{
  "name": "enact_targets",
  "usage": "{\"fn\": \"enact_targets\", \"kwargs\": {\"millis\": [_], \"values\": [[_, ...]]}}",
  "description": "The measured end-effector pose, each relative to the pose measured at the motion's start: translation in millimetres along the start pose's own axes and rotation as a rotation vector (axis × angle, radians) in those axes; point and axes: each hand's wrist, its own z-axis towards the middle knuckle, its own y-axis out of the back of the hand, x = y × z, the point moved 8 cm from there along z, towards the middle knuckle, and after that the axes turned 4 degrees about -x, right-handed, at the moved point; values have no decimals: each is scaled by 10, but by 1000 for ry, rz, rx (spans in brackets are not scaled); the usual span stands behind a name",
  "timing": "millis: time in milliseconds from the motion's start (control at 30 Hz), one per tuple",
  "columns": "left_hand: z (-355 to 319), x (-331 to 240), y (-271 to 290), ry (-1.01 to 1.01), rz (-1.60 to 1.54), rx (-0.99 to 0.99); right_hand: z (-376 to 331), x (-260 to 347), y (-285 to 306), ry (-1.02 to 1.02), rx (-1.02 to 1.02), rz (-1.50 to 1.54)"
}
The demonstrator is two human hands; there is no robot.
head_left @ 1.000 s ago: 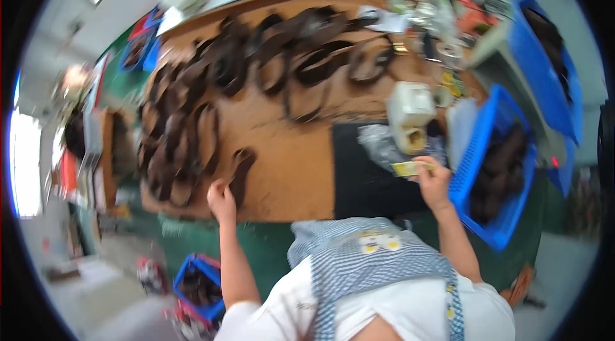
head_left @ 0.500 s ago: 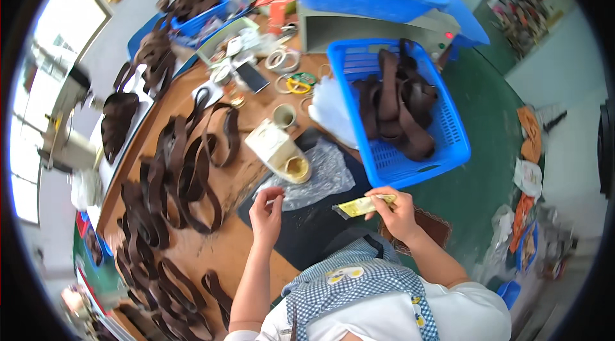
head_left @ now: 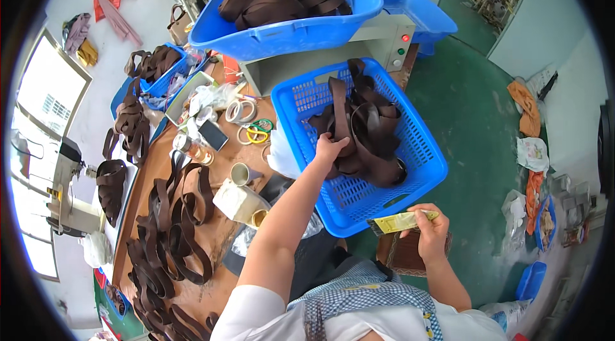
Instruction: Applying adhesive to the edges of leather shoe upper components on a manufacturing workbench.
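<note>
- Since half a second ago my left hand (head_left: 331, 147) has left the dark mat on the table and reached into the blue basket (head_left: 419, 149), while the view has swung toward that basket.
- Largest in view, the wooden table (head_left: 221, 241) carries many brown strap loops (head_left: 173, 225) along its left side; bare wood shows between the loops and the cups.
- At the top, a big blue tub (head_left: 301, 30) holds more dark brown straps, heaped near its rim.
- In the blue basket, which overhangs the table's right edge above green floor (head_left: 477, 84), lie tangled dark brown straps (head_left: 368, 129), glossy, flat and looped.
- My left hand is curled down onto those straps, fingers closed around one band at the basket's near side.
- My right hand (head_left: 432, 231) pinches a small yellow brush-like tool (head_left: 400, 221) between thumb and fingers, just outside the basket's front corner, over the floor.
</note>
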Motion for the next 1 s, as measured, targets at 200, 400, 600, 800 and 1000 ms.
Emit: {"fn": "enact_targets", "kwargs": {"millis": [200,400,600,800,1000], "values": [[-485,-1453,337,-103,-472,324,97,-114,78,-12,-24,8],[-1315,-1926,2099,-284,-562,10,202,-282,-677,-85,263,-16],[-2456,-1338,3452,-243,-485,-348,41,-652,-2015,262,646,-386],[-3538,-192,3869,31,-531,-547,-6,-1427,-2862,446,688,-569],[-4071,361,3782,185,-634,-572,13,-1870,-3193,564,722,-708]]}}
